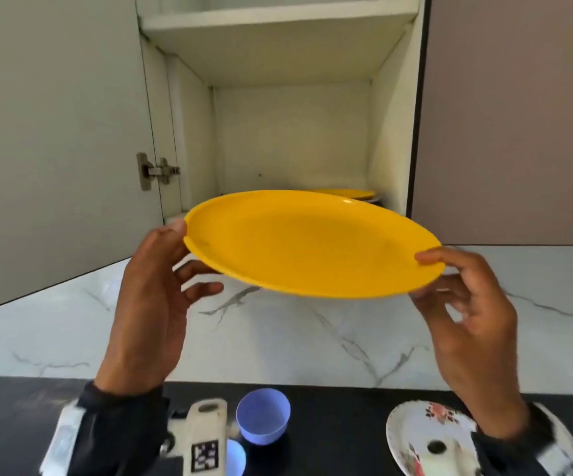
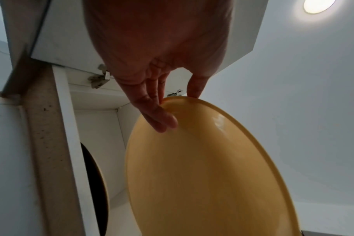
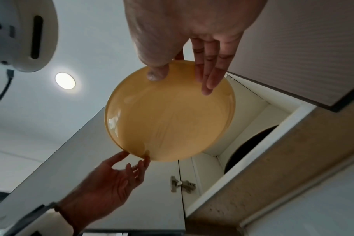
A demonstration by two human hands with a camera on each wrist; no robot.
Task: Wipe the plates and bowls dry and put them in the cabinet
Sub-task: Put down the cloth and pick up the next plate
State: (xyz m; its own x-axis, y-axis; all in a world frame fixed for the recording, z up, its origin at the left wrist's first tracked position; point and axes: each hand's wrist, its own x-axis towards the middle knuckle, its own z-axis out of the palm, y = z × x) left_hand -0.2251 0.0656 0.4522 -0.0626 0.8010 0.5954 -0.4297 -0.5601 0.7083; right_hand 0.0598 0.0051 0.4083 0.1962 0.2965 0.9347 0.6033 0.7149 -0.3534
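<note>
Yellow plate (image 1: 309, 242) pinched at opposite rims by left hand (image 1: 154, 304) and right hand (image 1: 467, 324); only the head view shows its top.

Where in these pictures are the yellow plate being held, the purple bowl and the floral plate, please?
yellow plate (image 1: 312, 245): head view, centre of its upper face.
purple bowl (image 1: 263, 415): head view, inside of the bowl.
floral plate (image 1: 412, 424): head view, bare white part near its left rim.

Plate (image 1: 312, 242) before cabinet (image 1: 292, 139) — bowl (image 1: 263, 415), another plate (image 1: 415, 431) below.

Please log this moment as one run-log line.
stage: shelving | left hand, right hand: pinch round yellow plastic plate | open white cabinet: yellow plate inside
</note>
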